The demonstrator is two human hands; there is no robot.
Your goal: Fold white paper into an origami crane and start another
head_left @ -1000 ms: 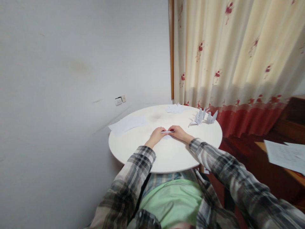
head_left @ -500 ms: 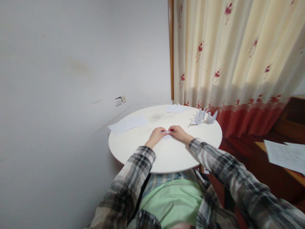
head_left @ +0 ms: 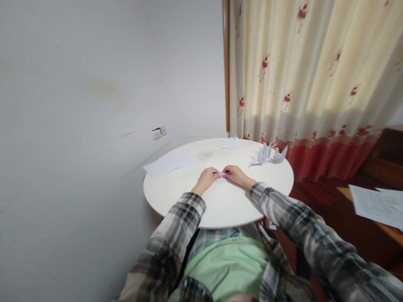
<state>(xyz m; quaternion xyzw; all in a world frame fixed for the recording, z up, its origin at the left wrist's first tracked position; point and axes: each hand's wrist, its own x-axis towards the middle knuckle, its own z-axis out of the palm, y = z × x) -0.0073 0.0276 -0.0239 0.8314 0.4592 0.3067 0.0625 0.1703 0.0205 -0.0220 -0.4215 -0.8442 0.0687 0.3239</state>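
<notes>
Both my hands meet at the middle of a round white table (head_left: 220, 209). My left hand (head_left: 207, 178) and my right hand (head_left: 235, 174) each pinch an end of a small folded piece of white paper (head_left: 221, 176), pressing it close to the tabletop. Their fingers are curled shut on it. Most of the paper is hidden between the fingers.
Two folded paper cranes (head_left: 268, 154) stand at the table's far right. A flat sheet of white paper (head_left: 169, 163) lies at the far left, more paper scraps (head_left: 231, 143) at the back edge. A wall is on the left, a curtain (head_left: 315, 84) behind, a wooden desk with papers (head_left: 376, 205) at the right.
</notes>
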